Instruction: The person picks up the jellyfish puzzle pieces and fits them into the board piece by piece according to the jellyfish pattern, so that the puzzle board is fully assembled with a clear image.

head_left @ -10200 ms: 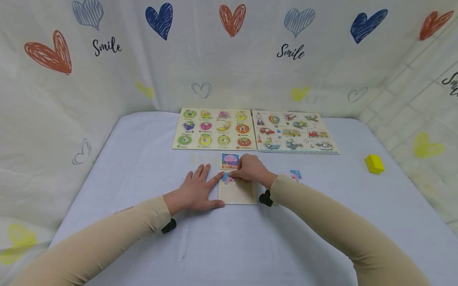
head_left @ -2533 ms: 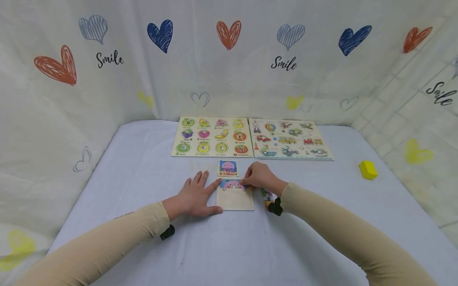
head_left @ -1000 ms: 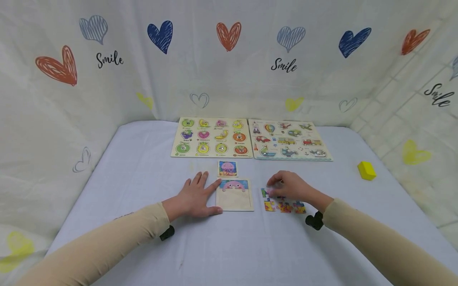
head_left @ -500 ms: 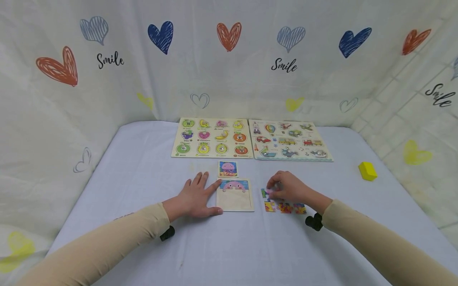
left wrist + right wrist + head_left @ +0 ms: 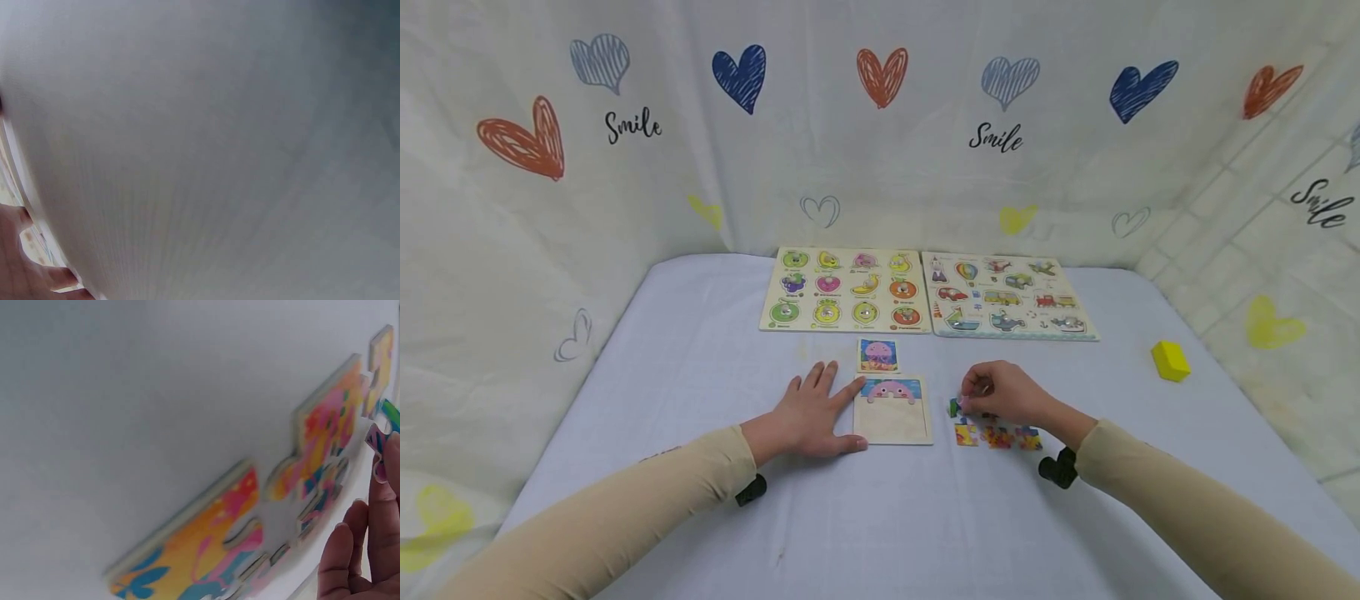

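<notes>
My left hand (image 5: 820,417) lies flat with spread fingers, its index finger and thumb touching the left side of the wooden puzzle tray (image 5: 891,425). Across the tray's top sit joined pieces showing a pink face on blue (image 5: 891,389); bare wood shows below. To the tray's right, my right hand (image 5: 1007,392) pinches a pink-and-purple puzzle piece (image 5: 377,445), tilted up off the cloth. A green-edged piece (image 5: 954,407) lies beside those fingertips. Several orange-yellow puzzle pieces (image 5: 997,437) lie in a row nearer me, and others are partly hidden under the right hand.
A small jellyfish picture card (image 5: 877,355) lies just beyond the tray. Farther back are a fruit puzzle board (image 5: 846,290) and a vehicle puzzle board (image 5: 1011,296). A yellow block (image 5: 1171,361) stands at the right on the white tablecloth (image 5: 880,525).
My right hand has left the tray's top row and gone right to the loose pieces, where it now lifts one. The loose piece earlier lying farther back is gone from there. My left hand stays put.
</notes>
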A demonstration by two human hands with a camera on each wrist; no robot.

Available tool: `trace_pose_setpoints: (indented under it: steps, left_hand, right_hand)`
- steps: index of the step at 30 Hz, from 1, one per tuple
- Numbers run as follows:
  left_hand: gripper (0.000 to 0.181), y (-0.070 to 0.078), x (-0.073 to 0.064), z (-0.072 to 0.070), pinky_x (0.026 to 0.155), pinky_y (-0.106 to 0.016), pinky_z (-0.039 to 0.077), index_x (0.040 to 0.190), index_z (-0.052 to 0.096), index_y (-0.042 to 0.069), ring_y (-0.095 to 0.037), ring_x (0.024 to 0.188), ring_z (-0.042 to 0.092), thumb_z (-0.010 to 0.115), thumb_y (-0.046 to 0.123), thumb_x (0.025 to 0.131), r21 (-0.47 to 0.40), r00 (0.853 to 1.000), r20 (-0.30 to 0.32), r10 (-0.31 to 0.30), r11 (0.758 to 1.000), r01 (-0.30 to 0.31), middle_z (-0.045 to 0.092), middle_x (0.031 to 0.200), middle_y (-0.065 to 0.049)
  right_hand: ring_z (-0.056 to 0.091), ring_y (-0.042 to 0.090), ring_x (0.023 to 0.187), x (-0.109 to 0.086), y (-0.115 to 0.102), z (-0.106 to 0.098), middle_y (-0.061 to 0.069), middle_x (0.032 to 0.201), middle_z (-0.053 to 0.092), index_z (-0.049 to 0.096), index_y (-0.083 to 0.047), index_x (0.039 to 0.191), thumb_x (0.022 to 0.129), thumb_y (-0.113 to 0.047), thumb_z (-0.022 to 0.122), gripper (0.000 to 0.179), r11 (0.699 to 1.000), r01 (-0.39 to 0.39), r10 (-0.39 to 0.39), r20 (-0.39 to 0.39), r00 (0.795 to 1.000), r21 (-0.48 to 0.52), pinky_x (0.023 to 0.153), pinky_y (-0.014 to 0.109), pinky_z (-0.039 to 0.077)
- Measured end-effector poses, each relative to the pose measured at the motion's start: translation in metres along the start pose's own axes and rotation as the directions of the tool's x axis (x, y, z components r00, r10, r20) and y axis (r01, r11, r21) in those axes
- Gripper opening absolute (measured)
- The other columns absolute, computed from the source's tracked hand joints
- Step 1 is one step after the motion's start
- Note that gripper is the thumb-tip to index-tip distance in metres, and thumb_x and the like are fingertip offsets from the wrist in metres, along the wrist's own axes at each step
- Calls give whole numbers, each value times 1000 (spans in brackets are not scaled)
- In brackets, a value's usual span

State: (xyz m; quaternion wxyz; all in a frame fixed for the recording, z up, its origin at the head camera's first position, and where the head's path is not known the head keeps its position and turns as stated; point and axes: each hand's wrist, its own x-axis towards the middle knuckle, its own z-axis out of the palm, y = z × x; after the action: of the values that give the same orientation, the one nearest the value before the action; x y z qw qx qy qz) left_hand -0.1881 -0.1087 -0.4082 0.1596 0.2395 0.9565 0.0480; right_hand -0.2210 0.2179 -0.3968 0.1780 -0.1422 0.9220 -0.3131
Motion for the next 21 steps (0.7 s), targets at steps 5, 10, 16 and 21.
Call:
trace_pose_setpoints:
  steps: [5,10,16,21]
  left_hand:
    - [91,-1,1,1,119,-66,26,164,25,26,-46,156,17,57,71,91,-3,1000,0,3,1000,-3,17,169,-24]
    - [91,-1,0,0,119,-66,26,164,25,26,-46,155,18,56,71,92,-2,1000,2,6,1000,-6,17,169,-24]
    - [91,-2,0,1,119,-66,26,164,24,26,-46,156,17,56,71,92,6,1000,6,2,1000,-2,17,169,-24]
    - [92,-1,0,0,119,-65,26,164,23,27,-45,156,17,54,73,91,15,1000,3,0,1000,0,16,169,-23]
  right_hand:
    - [60,18,82,4,-6,-1,2,89,72,71,-8,97,95,-18,74,11,993,-25,26,-6,1000,115,76,32,49]
    - [63,19,83,11,-21,5,4,91,73,72,-8,102,95,-23,74,16,977,-51,53,-2,999,209,75,31,50]
    - [61,17,77,24,-42,24,6,88,69,73,-4,102,95,-19,74,16,959,-72,68,26,997,276,69,27,52]
    - [59,14,75,34,-56,39,4,87,70,74,-5,101,93,-22,77,19,958,-120,119,20,993,261,65,24,49]
